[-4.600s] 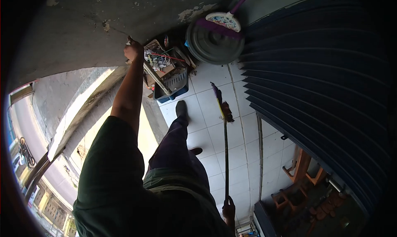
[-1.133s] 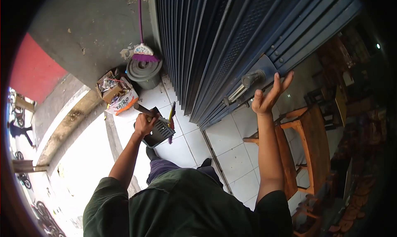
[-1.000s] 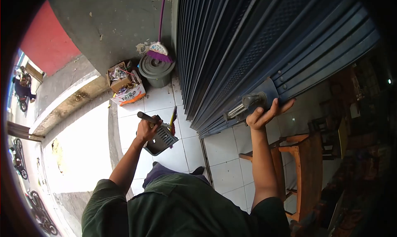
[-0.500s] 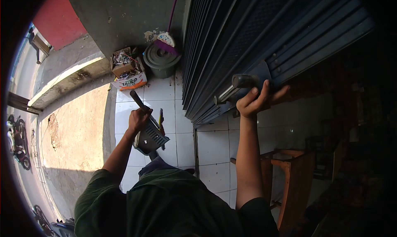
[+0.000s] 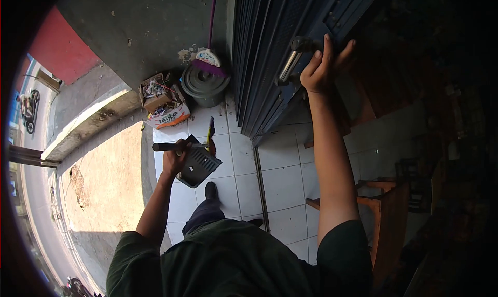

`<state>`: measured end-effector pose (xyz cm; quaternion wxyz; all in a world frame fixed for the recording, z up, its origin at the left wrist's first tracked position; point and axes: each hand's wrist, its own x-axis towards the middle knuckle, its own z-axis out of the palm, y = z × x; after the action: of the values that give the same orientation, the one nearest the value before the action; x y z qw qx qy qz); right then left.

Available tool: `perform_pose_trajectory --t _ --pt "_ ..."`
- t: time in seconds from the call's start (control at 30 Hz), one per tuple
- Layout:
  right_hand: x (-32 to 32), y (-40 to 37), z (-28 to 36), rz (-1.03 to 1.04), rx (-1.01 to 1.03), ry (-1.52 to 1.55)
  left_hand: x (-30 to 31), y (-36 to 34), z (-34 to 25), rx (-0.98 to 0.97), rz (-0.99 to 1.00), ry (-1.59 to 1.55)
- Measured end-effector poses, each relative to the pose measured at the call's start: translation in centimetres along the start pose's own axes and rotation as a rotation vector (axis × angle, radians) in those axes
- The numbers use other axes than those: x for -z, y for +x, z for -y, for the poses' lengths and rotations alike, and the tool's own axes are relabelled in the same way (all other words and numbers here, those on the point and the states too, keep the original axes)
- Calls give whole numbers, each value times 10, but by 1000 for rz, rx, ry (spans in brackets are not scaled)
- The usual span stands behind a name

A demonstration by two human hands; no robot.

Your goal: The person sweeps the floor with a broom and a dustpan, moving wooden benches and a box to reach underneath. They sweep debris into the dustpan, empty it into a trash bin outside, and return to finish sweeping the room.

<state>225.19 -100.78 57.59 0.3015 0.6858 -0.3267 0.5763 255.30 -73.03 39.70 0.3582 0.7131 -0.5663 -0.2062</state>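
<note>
A grey slotted plastic dustpan is gripped by the curled left hand, apparently freeing the spread right hand beside the blue ribbed metal shutter.

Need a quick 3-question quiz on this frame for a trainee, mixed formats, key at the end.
1. Multiple choice: which of these does the left hand hold? A box; B dustpan; C phone.
2. True or false: in this view, the purple broom overlaps the bin lid.
3. Fill in, "spread" or "clenched": the right hand's fingers are ____, near the metal bar on the shutter.

Key: 1 B; 2 true; 3 spread.
</note>
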Motion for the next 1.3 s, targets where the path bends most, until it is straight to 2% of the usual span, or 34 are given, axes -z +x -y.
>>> perform_pose_trajectory --t 0.23,0.27,0.33,0.37,0.4,0.47,0.5,0.53,0.6,0.63,0.67,0.7,0.77,0.8,0.83,0.9,0.93,1.0,1.07,1.13,1.2,1.27,1.3 --pt "-59 9 -13 48 -2 -24 1 7 34 66 80 25" --pt "-69 13 -12 48 -9 -26 -2 6 33 55 45 -37" --pt "-81 20 -1 -25 47 4 -3 6 39 47 73 -41" --pt "-96 19 -15 -9 17 -153 -5 6 39 28 58 -83" --pt "-103 16 -18 2 6 -156 -3 5 39 64 101 -53" --pt "-114 22 -15 32 -28 -189 -11 3 52 -46 33 -80" --pt "-119 22 -16 39 -21 -211 -7 2 48 35 107 -80" --pt "-115 20 -11 54 -27 -214 -9 0 52 -33 75 -98" --pt "-106 22 -1 160 -82 -158 -8 -2 60 -54 126 -102" --pt "-90 19 18 365 -256 -273 -7 -1 60 -64 129 -113" --pt "-96 -16 7 153 -199 116 -6 -2 59 -78 130 -169" --pt "-73 -42 31 225 -406 313 -5 -6 58 -85 136 -225" --pt "-6 -114 90 507 -1115 695 -2 -10 51 -101 178 -230" --pt "32 -152 122 694 -1506 718 -3 -11 45 -124 215 -223" --pt "71 -189 157 840 -1798 757 -4 -15 37 -109 222 -248" --pt "138 -254 228 1110 -2047 748 -17 -31 33 -145 234 -256" --pt "162 -268 263 1132 -2254 798 -22 -37 27 -175 253 -254" --pt "190 -278 322 1040 -2587 975 -30 -55 12 -258 262 -297" --pt "199 -283 352 837 -2858 1271 -42 -73 -2 -41 335 -394" --pt "197 -267 356 647 -2892 1188 -52 -89 -17 -62 419 -425" --pt "205 -318 353 241 -2935 1310 -59 -108 -30 -103 464 -478" --pt "219 -356 352 -41 -2849 1459 -71 -123 -33 -146 521 -457" --pt "227 -373 354 -173 -2781 1568 -72 -128 -44 -127 658 -476"
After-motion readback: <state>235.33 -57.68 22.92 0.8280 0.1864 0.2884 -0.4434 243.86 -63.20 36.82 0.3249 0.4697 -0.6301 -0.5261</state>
